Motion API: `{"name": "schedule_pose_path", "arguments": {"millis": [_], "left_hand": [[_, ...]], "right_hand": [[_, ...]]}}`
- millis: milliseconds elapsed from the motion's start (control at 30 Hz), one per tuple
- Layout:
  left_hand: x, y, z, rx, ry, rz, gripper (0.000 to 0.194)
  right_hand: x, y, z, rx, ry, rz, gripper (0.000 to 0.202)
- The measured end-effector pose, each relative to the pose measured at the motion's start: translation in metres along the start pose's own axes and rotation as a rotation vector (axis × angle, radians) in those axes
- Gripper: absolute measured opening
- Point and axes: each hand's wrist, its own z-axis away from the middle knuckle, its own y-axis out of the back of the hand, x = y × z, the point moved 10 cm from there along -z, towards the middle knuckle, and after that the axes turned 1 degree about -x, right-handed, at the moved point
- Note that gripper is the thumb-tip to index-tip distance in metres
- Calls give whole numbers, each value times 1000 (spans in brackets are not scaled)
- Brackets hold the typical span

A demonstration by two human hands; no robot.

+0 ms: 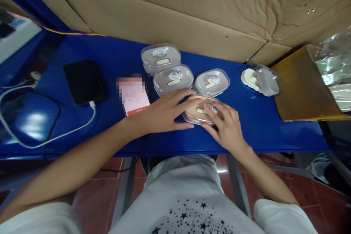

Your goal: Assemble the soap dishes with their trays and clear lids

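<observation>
A small plastic box (193,111) with a see-through lid and a peach-coloured inside lies near the table's front edge. My left hand (164,111) reaches over its left end, fingers stretched and apart, the fingertips touching the lid. Around the right end curls my right hand (229,126), with the index finger on the round sticker (212,108) and the thumb at the near edge. A pale oblong piece (201,110) shows on the lid beside the sticker. Just behind sit similar grey boxes: one at right (212,82), one in the middle (172,78), one farther back (160,58).
A lit phone (135,98) lies left of the boxes. Farther left is a black device (83,82) with a white cable (68,130). To the right are a cream wavy-edged piece (249,80), a clear cover (268,82) and a carton (296,87) holding plastic-wrapped items. Cardboard (164,11) lines the back.
</observation>
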Motion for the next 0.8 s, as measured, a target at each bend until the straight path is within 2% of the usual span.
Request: {"name": "schedule_pose_path", "arguments": {"millis": [100,200,300,400,467,500,533,600,700,800], "left_hand": [[-5,23,0,138,61,-251,35],[-11,33,0,177,107,-433,27],[-5,29,0,167,26,-493,26],[10,14,0,113,-127,-460,25],[19,4,1,71,-202,-419,24],[23,0,2,51,-227,-399,24],[26,-4,2,35,-246,-379,24],[29,-9,3,12,-261,-348,24],[30,-12,5,5,-254,-312,27],[32,-15,5,-12,-257,-281,29]], "right_hand": [[10,-3,-17,-35,-43,-25,73],[37,-9,-34,-93,-49,-162,72],[99,-8,-42,-59,-129,-220,70],[178,-4,-28,32,-346,-87,75],[211,-9,-9,-16,-470,7,77],[216,-10,1,-42,-495,42,76],[214,-10,10,-60,-497,64,73],[192,-5,26,-65,-445,70,63],[136,8,45,-57,-324,-9,49],[79,14,57,-131,-135,-190,45]]}}
